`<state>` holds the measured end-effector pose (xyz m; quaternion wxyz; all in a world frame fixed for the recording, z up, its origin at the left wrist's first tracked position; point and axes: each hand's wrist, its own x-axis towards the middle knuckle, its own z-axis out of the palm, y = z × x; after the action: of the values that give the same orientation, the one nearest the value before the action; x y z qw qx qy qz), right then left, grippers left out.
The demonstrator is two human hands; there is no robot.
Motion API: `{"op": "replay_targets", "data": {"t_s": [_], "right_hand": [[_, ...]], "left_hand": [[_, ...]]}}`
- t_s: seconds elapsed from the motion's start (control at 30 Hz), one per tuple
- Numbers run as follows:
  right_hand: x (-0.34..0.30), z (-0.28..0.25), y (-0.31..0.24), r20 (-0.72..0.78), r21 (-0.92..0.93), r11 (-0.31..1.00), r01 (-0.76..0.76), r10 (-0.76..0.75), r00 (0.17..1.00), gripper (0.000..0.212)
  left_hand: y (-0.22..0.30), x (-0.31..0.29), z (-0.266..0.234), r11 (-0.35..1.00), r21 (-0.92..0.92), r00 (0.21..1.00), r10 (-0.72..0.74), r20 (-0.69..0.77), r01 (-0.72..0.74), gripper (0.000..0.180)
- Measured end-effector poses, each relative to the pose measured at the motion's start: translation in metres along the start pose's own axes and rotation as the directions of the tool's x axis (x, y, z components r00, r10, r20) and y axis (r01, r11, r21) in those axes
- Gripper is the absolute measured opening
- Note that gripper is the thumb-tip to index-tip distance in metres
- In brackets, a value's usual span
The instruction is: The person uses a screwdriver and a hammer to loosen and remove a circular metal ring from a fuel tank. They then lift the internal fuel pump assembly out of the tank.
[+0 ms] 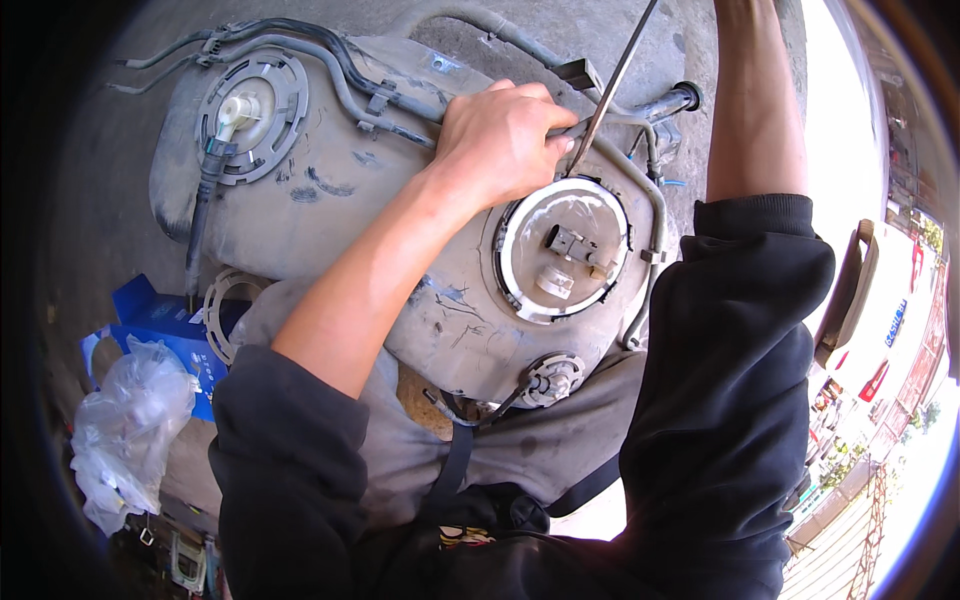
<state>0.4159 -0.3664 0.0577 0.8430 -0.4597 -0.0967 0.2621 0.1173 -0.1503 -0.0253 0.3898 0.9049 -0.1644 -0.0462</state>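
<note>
A grey, scuffed plastic fuel tank (340,220) lies before me, up against my legs. My left hand (505,140) rests over its top, fingers and thumb closed around a dark pipe (575,130) that crosses the tank. Close by the thumb, a long thin metal rod (612,88) slants down from the top edge. Its lower tip meets the rim of a round cover with a white ring (510,235). On this cover sits a dark electrical connector (570,243). My right forearm (755,110) reaches up past the top edge; the right hand is out of the picture.
Another round port (292,110) with a white elbow and black hose is at the tank's left. A smaller fitting (555,380) sits at the near edge. Left of my knee are a blue box (170,325), a clear plastic bag (135,425) and a pale ring (215,310).
</note>
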Motion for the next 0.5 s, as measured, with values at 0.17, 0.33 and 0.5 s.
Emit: {"op": "replay_targets", "data": {"t_s": [0.17, 0.33, 0.5], "right_hand": [[-0.008, -0.023, 0.015, 0.183, 0.408, 0.912, -0.026, -0.054, 0.982, 0.022], [0.003, -0.033, 0.016, -0.120, -0.092, 0.994, 0.061, -0.072, 0.990, 0.022], [0.011, -0.030, 0.015, -0.182, -0.263, 0.964, 0.024, -0.074, 0.980, 0.018]], "left_hand": [[0.000, 0.001, 0.000, 1.000, 0.008, 1.000, 0.004, -0.017, -0.004, 0.025], [0.001, 0.001, 0.000, 1.000, 0.002, 1.000, -0.006, -0.001, 0.006, 0.025], [0.003, 0.002, 0.000, 1.000, -0.001, 1.000, 0.002, -0.005, -0.002, 0.025]]}}
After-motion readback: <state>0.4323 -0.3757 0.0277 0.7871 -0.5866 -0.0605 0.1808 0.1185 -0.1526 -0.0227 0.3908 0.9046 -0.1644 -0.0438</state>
